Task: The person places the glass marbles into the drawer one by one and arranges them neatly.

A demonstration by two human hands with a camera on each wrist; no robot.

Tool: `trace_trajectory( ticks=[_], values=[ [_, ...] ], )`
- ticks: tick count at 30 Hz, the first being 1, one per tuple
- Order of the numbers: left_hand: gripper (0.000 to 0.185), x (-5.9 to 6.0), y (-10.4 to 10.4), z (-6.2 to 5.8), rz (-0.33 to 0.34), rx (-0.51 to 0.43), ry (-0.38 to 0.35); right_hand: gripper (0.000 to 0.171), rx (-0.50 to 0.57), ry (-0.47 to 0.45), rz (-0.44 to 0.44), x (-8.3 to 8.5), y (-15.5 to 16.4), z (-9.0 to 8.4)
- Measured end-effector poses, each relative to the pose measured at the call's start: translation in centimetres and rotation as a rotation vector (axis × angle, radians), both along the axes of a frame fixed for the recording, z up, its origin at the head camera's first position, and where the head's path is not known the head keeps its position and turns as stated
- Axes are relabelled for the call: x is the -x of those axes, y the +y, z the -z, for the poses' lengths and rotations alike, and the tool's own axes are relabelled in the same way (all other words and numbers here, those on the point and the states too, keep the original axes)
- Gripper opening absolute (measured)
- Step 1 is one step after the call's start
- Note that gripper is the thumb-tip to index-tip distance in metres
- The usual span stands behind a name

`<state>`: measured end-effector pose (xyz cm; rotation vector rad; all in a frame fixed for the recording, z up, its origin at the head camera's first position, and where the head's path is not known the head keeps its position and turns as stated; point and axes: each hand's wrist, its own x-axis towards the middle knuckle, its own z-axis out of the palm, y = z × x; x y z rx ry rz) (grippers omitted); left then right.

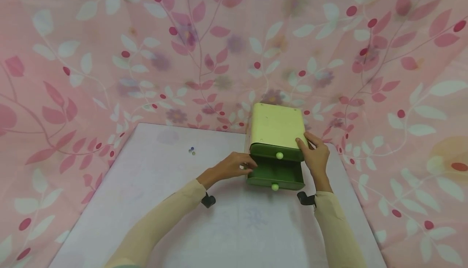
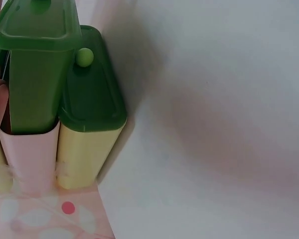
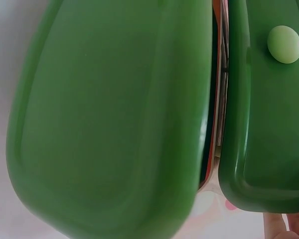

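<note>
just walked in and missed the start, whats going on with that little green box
A person is working at a small drawer box with a pale yellow shell and two green drawers, which stands on a white table. The lower drawer is pulled out; the upper drawer is shut. The left hand reaches to the open drawer's left side, and the right hand steadies the box's right front corner. A few small beads lie further left on the table.
</note>
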<state>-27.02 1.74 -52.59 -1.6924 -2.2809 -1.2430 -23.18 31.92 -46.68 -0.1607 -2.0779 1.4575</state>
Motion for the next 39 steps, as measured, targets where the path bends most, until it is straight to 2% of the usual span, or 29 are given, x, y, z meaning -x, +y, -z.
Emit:
trace_trajectory(
  ticks=[7,11,15,18,22,25,34,39],
  values=[
    [0.020,0.4,-1.5,0.4,-0.048,-0.013,-0.016,0.041,-0.006,0.006,-0.027,-1.1,-1.0,-1.7],
    [0.020,0.7,-2.8,1.5,-0.113,0.010,-0.047,0.041,-0.015,0.003,-0.039,-1.7,-1.7,-2.7],
    [0.020,0.8,-4.2,2.7,-0.171,0.031,-0.107,0.041,-0.016,-0.007,-0.036,-1.9,-1.9,-3.0],
    [0.019,0.9,-5.3,4.0,-0.191,0.044,-0.176,0.041,-0.017,-0.010,-0.033,-1.8,-1.8,-2.8],
    [0.022,1.0,-6.8,5.4,-0.211,0.052,-0.219,0.042,-0.010,-0.001,-0.021,-0.7,-0.8,-1.1],
    [0.022,0.9,-7.9,5.8,-0.230,0.043,-0.214,0.043,-0.013,0.003,-0.003,0.1,-0.1,-0.1],
    [0.021,1.3,-10.6,7.2,-0.329,0.075,-0.232,0.043,-0.016,0.007,-0.004,0.2,0.0,0.2],
    [0.020,1.3,-11.5,7.5,-0.374,0.044,-0.215,0.044,-0.014,0.006,0.001,0.1,0.0,0.1]
  ],
)
